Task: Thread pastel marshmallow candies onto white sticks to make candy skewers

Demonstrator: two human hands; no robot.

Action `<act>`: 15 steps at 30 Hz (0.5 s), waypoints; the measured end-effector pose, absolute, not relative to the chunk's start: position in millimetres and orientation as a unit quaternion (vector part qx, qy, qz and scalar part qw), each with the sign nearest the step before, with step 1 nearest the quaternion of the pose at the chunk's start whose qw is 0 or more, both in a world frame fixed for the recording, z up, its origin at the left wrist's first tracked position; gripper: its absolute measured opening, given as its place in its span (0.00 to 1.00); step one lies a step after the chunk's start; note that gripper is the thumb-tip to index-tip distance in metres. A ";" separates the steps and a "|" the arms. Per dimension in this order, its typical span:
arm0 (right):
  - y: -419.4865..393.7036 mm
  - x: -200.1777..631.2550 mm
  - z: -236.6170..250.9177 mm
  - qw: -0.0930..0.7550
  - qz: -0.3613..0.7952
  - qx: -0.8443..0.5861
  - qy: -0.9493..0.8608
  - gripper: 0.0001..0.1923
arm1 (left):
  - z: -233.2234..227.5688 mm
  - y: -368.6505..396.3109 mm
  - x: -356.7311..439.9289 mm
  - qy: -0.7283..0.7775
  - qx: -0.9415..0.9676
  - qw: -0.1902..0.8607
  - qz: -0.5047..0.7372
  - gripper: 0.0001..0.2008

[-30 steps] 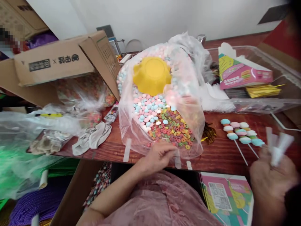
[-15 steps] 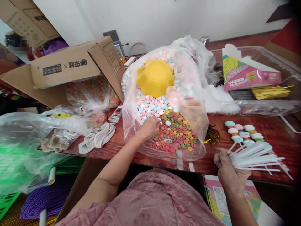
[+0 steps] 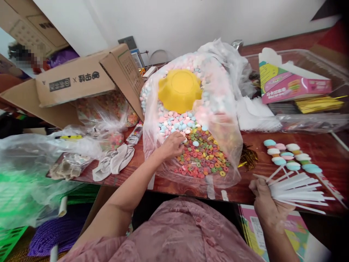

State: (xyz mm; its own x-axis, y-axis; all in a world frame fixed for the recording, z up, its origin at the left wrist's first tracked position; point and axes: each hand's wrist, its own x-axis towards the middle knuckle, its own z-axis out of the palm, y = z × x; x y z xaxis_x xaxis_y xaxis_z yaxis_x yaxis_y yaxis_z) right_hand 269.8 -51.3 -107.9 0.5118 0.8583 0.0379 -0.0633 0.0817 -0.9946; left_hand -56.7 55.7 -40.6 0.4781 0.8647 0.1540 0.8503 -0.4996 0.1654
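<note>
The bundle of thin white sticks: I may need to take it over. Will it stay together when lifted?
Probably not: the thin white sticks already fan out from the right hand. They look light, smooth and straight, so likely to slide or roll.

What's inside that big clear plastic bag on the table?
Inside the plastic bag lie pastel round candies, coloured ring candies and a yellow bowl. The left hand reaches in among them. What lies deeper under the candies is covered.

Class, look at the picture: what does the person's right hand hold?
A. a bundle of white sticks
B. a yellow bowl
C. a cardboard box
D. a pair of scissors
A: the right hand grips a bundle of white sticks that fan out to the right over the table edge.
</note>
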 end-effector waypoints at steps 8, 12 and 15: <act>-44.3 267.5 -94.8 0.591 0.423 -0.570 -0.383 0.22 | -22.3 73.1 -45.0 0.498 0.866 0.042 0.009 0.12; -42.1 264.1 -90.9 0.585 0.439 -0.569 -0.375 0.20 | -13.2 85.1 -38.2 0.501 0.863 0.065 -0.014 0.12; -50.6 260.5 -80.7 0.573 0.451 -0.566 -0.384 0.21 | -9.5 86.9 -41.4 0.518 0.853 0.066 0.012 0.11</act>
State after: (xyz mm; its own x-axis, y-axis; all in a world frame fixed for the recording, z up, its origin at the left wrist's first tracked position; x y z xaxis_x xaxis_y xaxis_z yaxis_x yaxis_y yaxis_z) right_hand 260.5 -50.6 -80.7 0.2975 0.9521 -0.0710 -0.0812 -0.0489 -0.9955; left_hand -41.4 86.9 -9.5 0.4641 0.8845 -0.0486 0.8814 -0.4556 0.1251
